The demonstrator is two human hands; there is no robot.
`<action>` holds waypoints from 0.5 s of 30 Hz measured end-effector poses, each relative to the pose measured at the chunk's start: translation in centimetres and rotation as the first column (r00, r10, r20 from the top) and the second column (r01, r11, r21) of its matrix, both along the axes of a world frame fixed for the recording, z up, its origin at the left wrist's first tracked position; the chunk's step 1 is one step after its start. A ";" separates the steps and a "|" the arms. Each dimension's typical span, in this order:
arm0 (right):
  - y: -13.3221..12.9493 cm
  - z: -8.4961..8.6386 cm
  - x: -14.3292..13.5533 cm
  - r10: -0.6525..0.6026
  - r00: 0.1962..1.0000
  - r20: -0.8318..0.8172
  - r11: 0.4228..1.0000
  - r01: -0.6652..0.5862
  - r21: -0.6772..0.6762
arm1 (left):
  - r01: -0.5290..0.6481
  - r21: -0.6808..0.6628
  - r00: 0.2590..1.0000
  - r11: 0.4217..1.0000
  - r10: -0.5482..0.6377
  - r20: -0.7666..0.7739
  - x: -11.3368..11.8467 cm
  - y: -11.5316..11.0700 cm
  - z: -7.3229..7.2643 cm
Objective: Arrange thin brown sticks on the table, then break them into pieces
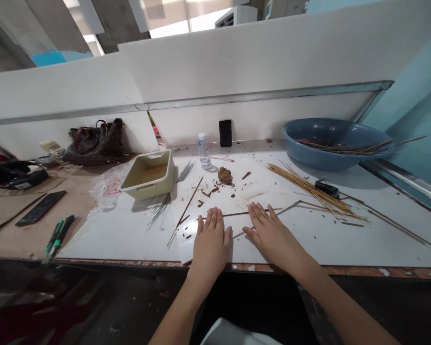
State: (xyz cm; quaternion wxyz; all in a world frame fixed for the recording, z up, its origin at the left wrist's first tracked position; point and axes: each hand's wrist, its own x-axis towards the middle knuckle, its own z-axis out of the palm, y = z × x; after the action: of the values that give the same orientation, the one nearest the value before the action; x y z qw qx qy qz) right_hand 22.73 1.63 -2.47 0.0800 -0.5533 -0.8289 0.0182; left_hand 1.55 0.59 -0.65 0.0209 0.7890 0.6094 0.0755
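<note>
My left hand [211,239] lies palm down on the white board [294,249], fingers stretched forward. Flat beside it rests my right hand [271,232], its fingers a little spread. A thin brown strand [236,214] runs crosswise under the fingers of both hands, its middle visible between them. Near my right fingers a thin, bent stick [289,208] extends to the right. Beyond the hands sits a brown, clay-like lump [224,176] with small crumbs and broken bits around it. To the left of my left hand lies another thin brown strand [190,201].
A bundle of thin tan sticks [305,187] and a black-handled tool [326,188] lie right, before a blue basin [319,155]. A clear bottle [204,152] and a phone [225,133] stand behind. Left are a pale tub [149,189], wires [160,209], green-black tools [59,235] and a bag [96,143].
</note>
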 end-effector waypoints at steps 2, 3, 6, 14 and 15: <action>-1.4 -0.7 0.3 0.015 1.000 -0.007 1.000 -0.015 0.026 | 0.025 0.007 1.000 1.000 -0.025 -0.004 -0.5 -1.3 -0.5; -1.8 -0.8 0.4 0.027 1.000 -0.009 0.999 -0.027 0.036 | 0.039 0.013 0.999 0.999 -0.039 -0.004 -0.7 -1.7 -0.7; -1.6 -0.5 0.5 0.044 0.999 -0.005 0.998 -0.044 0.036 | 0.051 0.022 0.999 0.998 -0.051 0.001 -1.0 -1.5 -0.7; 0.0 0.4 0.2 -0.001 1.000 -0.012 1.000 0.002 0.001 | 0.018 0.001 1.000 1.000 -0.018 0.007 -0.7 -0.3 0.2; -0.7 0.0 0.3 0.004 1.000 -0.018 1.000 -0.004 0.022 | 0.018 0.022 1.000 1.000 -0.018 0.000 -0.8 -1.0 -0.1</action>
State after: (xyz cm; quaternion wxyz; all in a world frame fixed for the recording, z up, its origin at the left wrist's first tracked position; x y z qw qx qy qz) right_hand 23.00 0.90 -2.46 0.0935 -0.5506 -0.8294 0.0143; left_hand 0.78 -0.40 -0.73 0.0128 0.7947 0.6013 0.0820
